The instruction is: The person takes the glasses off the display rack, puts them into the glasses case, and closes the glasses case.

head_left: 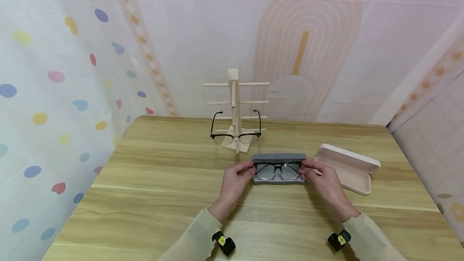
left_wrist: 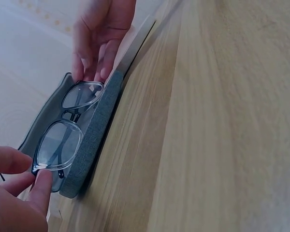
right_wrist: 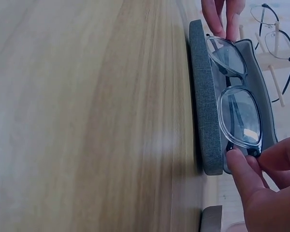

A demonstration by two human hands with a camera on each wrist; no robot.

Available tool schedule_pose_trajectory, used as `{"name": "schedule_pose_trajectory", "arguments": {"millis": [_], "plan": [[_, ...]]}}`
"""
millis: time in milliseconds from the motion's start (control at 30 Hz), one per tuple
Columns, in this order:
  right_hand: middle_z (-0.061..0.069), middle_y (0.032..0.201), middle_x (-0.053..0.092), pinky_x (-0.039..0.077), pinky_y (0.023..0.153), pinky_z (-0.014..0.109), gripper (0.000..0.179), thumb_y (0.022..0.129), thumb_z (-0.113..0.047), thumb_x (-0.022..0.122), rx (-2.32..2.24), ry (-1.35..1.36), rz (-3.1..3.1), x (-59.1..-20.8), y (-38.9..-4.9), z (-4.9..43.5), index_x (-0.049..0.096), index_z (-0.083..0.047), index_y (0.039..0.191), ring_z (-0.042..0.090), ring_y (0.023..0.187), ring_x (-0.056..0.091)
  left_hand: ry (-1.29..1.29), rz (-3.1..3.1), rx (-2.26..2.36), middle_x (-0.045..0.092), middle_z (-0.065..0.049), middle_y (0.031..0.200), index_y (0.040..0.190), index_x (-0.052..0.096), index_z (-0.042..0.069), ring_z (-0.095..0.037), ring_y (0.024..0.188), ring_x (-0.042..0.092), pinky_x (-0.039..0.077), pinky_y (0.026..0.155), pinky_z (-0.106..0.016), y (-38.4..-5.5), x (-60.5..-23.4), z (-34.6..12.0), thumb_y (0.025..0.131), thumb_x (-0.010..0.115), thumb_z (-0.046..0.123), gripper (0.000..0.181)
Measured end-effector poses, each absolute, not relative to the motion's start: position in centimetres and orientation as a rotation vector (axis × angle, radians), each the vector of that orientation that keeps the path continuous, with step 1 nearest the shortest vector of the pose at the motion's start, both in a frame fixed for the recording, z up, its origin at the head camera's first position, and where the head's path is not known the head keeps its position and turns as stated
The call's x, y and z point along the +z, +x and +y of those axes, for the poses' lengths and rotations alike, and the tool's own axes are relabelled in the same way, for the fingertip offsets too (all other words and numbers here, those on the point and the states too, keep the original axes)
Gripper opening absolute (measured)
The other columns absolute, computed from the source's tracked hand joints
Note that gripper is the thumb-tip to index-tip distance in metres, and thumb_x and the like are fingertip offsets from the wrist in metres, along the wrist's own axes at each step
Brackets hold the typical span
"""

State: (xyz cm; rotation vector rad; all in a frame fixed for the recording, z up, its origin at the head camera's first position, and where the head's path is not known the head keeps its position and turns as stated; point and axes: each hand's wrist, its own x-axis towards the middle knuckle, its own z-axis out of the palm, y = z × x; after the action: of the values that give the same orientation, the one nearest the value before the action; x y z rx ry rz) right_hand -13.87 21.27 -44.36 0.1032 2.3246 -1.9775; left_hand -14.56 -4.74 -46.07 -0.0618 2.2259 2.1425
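My left hand (head_left: 233, 178) pinches the left end of the black-and-clear glasses (head_left: 278, 167) and my right hand (head_left: 324, 178) pinches the right end; they sit within the open grey case (head_left: 279, 182), lenses facing near, though I can't tell whether they touch its floor. Their arms look folded behind the lenses, so if one sprang outward it could snag on the case wall. Uneven lifting or lowering from my two hands would tilt the frame and could scrape a lens along the near rim. My fingertips lie close by the case ends, so the far lid, coming down early, could nip them or press on the frame. A careless swing of my right hand could knock the open pink case (head_left: 353, 176) just to the right; reaching far could jolt the wooden stand (head_left: 233, 74) and shake loose its half-rim glasses (head_left: 248, 134).
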Motion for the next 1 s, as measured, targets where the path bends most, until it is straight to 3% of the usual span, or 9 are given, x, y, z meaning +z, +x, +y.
{"name": "schedule_pose_trajectory", "arguments": {"millis": [400,567,733,1000], "plan": [[0.032,0.124,0.067,0.054,0.085,0.013,0.036,0.103,0.005,0.048,-1.813,0.001,2.447,-44.5,-13.7,21.5,0.055,0.018,0.136,-0.002,0.097,0.066,-0.022,2.283,2.065,0.071,-0.022,0.122,0.127,0.068,-0.009,-0.029,0.11,0.069,0.057,0.09,-0.026,-14.6,-46.3,-4.9,0.096,0.068,0.002,0.033],[0.03,0.12,0.069,0.054,0.085,0.015,0.034,0.103,0.006,0.046,-1.734,-0.052,2.522,-44.6,-13.7,21.6,0.058,0.018,0.133,0.01,0.103,0.068,-0.003,2.287,2.038,0.07,-0.023,0.124,0.129,0.066,-0.009,-0.033,0.114,0.069,0.057,0.095,-0.03,-14.5,-46.4,-5.1,0.096,0.067,0.0,0.034],[0.025,0.122,0.071,0.051,0.084,0.017,0.031,0.103,0.002,0.05,-1.543,-0.103,2.695,-44.4,-13.5,21.7,0.064,0.013,0.129,0.023,0.111,0.063,0.03,2.367,1.955,0.07,-0.021,0.124,0.129,0.067,-0.008,-0.031,0.11,0.069,0.058,0.09,-0.027,-14.5,-46.3,-5.2,0.095,0.067,0.0,0.035],[0.027,0.127,0.066,0.051,0.099,0.048,0.029,0.102,0.003,0.054,-1.386,-0.191,2.808,-44.4,-13.5,21.8,0.068,0.01,0.127,0.036,0.121,0.059,0.212,2.541,1.78,0.072,-0.02,0.122,0.123,0.07,-0.007,-0.03,0.108,0.068,0.058,0.093,-0.04,-14.6,-46.3,-5.9,0.092,0.063,0.002,0.033]]}}
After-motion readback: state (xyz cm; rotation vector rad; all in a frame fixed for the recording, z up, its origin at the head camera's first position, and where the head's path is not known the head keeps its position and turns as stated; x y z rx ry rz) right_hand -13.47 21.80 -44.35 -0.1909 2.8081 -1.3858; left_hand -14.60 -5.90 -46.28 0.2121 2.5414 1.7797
